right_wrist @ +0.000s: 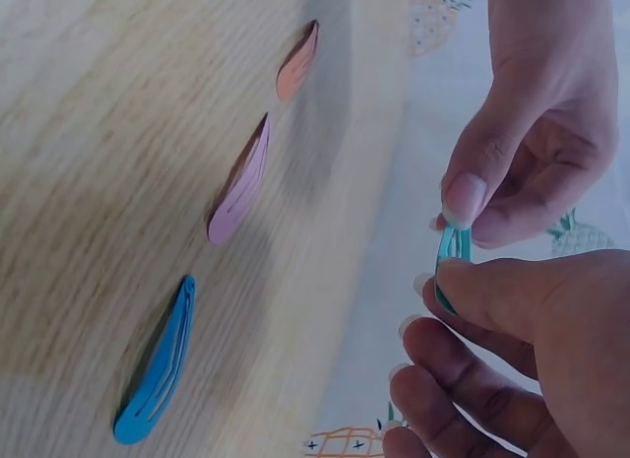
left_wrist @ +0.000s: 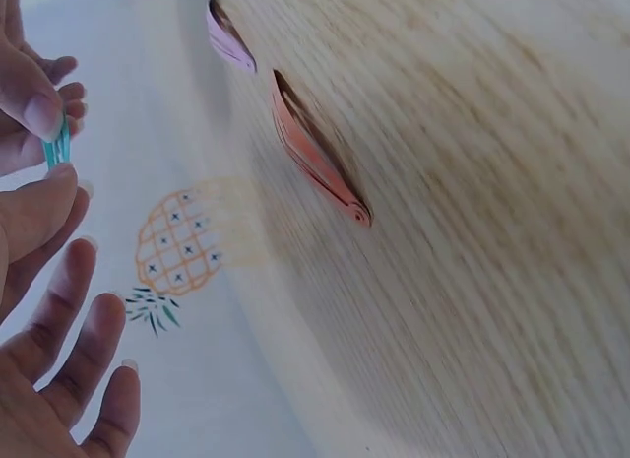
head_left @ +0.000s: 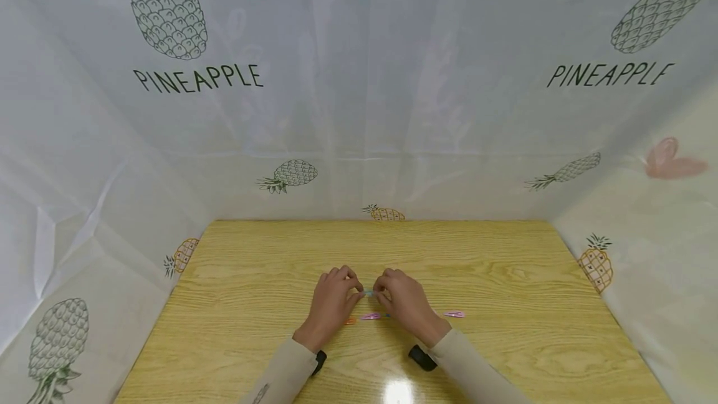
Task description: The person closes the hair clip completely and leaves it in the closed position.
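A teal snap hair clip [right_wrist: 455, 243] is held between both hands above the table. My left hand [head_left: 332, 302] pinches one end of it between thumb and finger. The other end is pinched by my right hand [head_left: 406, 302], its remaining fingers loosely bent in the right wrist view. On the table below lie an orange hair clip [left_wrist: 317, 155], a pink hair clip [right_wrist: 240, 182] and a blue hair clip [right_wrist: 157, 364] in a row. In the head view the blue one is mostly hidden by the right hand.
Another pink hair clip [head_left: 454, 314] lies to the right of the right wrist. The wooden table [head_left: 252, 260] is enclosed at the back and sides by a white sheet [head_left: 336, 111] printed with pineapples. Dark bands [head_left: 422, 358] sit at both wrists.
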A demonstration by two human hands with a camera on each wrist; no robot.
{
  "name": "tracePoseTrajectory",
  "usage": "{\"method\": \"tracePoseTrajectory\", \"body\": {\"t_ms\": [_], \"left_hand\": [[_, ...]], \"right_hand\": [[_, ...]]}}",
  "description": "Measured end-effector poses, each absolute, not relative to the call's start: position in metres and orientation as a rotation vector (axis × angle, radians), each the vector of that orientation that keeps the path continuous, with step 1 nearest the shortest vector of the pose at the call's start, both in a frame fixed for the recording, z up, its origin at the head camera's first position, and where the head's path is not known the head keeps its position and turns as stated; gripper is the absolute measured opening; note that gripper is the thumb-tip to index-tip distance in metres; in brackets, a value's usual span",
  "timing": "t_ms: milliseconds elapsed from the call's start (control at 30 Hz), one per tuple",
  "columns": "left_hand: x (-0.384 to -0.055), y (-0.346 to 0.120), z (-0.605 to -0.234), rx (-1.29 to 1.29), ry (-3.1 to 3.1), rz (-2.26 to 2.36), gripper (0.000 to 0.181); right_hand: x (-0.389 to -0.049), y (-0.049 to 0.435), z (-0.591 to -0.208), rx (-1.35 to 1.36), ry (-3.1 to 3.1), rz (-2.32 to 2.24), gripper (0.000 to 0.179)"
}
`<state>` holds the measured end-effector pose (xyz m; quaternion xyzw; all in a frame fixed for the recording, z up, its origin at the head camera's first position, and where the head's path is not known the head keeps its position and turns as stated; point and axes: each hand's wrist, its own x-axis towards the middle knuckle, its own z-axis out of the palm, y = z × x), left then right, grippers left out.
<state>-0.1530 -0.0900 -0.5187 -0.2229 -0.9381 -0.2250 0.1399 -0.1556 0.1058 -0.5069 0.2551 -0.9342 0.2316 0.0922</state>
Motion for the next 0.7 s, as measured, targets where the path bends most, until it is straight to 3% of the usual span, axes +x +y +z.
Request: {"method": "tracePoseTrajectory", "body": {"t_ms": [700], "left_hand": [[-0.139, -0.096, -0.517, -0.671, -2.64, -0.729, 0.012]], "right_hand": [[-0.145, 0.115, -0.509, 0.911, -2.691, 0.778, 0.009]]}}
